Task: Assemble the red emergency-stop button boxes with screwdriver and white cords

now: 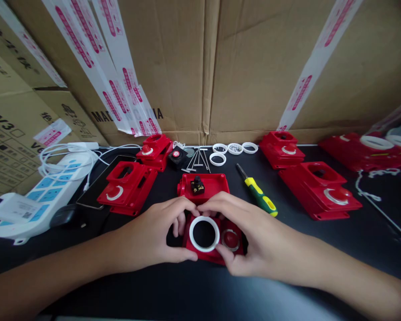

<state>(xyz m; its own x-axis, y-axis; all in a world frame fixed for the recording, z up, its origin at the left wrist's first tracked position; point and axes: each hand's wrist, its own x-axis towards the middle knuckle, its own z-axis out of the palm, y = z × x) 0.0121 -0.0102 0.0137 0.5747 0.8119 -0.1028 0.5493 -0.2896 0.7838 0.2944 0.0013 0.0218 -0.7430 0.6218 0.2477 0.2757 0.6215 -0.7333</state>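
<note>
A red plastic housing cover (pixel 214 255) lies at the near middle, with a round red button (pixel 231 239) on its right part. Over its left part sits a white ring (pixel 191 234) with a dark opening. My right hand (pixel 254 234) has its thumb at the ring's lower right edge and its fingers curled around the top. My left hand (pixel 160 229) curves around the cover's left side, thumb at the lower edge and fingertips near the ring's top. Just behind stands an open red box (pixel 205 180) holding a black-and-brass switch block (pixel 197 186).
A green-yellow screwdriver (pixel 259 194) lies right of the box. Several white rings (pixel 218 159) and metal T-shaped rods (pixel 198 160) lie behind. Red housings (pixel 128 187) stand on both sides. At left are a power strip (pixel 53 196) and cables; cardboard (pixel 173 67) walls the back.
</note>
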